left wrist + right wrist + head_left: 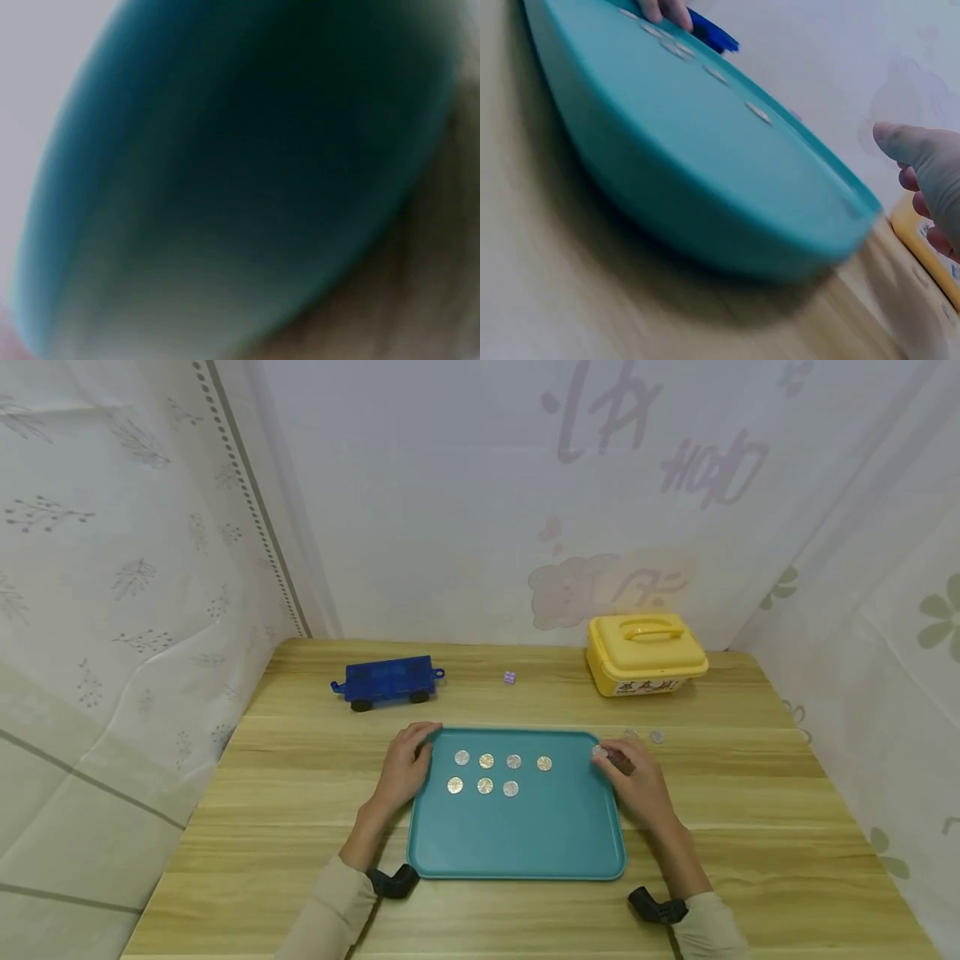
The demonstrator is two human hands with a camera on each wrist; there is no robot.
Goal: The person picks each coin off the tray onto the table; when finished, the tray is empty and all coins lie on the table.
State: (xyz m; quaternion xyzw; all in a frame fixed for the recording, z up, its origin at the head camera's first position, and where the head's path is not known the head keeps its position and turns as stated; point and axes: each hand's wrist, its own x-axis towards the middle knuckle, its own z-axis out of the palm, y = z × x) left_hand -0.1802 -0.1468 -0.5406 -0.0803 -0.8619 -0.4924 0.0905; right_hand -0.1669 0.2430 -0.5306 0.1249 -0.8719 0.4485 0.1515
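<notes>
Meanwhile, right hand [636, 779] fingers pinching a coin [599, 750] at the tray [517, 835] edge, left hand [406, 767] fingers relaxed on its rim.

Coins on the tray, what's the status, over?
Left hand rests on teal tray edge. Right hand pinches a coin at tray's right rim. Seven coins laid. Nothing blocking.

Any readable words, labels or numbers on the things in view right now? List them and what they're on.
Yellow box: a front label with red characters, too small and blurred to read.
Backdrop cloth: large faded purple characters, mirrored and not legible.
Coins on the teal tray: markings too small to read.
Nothing else carries text.
</notes>
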